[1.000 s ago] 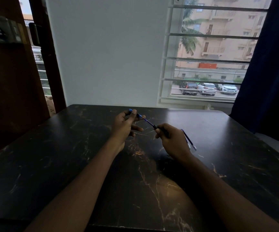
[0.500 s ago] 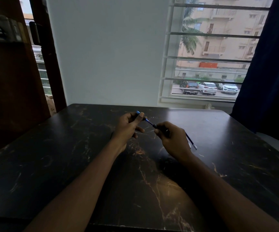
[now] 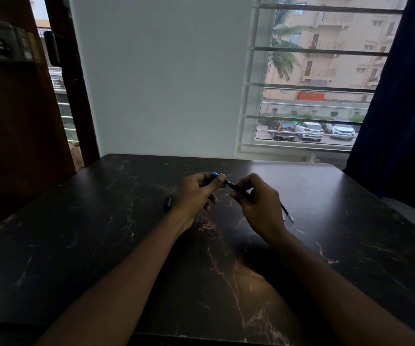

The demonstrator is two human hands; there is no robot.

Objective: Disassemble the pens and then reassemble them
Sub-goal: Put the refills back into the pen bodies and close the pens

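Both hands hold one blue pen (image 3: 228,183) above the middle of the dark table (image 3: 101,245). My left hand (image 3: 196,193) pinches its blue far end between thumb and fingers. My right hand (image 3: 258,203) grips the dark near part of the same pen, most of it hidden in the fist. The two hands sit close together, with only a short stretch of pen showing between them. A thin refill (image 3: 287,213) lies on the table just right of my right hand. A small black pen cap (image 3: 168,203) lies on the table left of my left wrist.
The marbled table runs to a white wall at the back. A barred window (image 3: 308,78) is at the back right, a dark blue curtain (image 3: 398,96) hangs at the right, and a brown wooden door (image 3: 14,108) stands at the left.
My hands have come closer together, so less of the pen shows between them. The black cap to the left of my left wrist has come into sight.
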